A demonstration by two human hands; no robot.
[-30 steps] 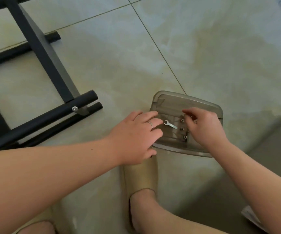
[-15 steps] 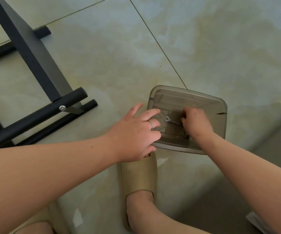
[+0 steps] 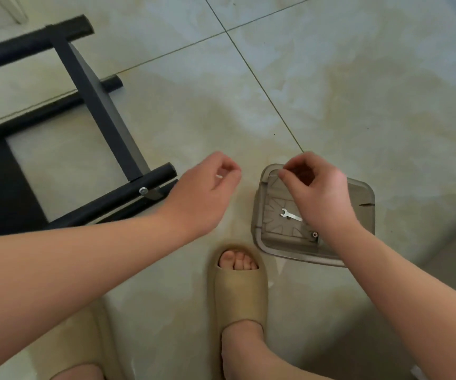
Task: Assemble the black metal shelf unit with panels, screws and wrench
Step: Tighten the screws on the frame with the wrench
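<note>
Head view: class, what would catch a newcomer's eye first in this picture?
Two bare forearms reach in from below, the left hand and right hand both curled, above a pale tiled floor. Under the right hand sits a smoky clear plastic tray holding a small silver wrench. A black metal shelf frame lies at left.

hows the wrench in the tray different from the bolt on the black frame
The wrench is long and flat with a forked end; the bolt shows only a small round head. The wrench lies loose in the clear tray; the bolt sits fastened in a tube of the black frame. Both are silvery metal.
</note>
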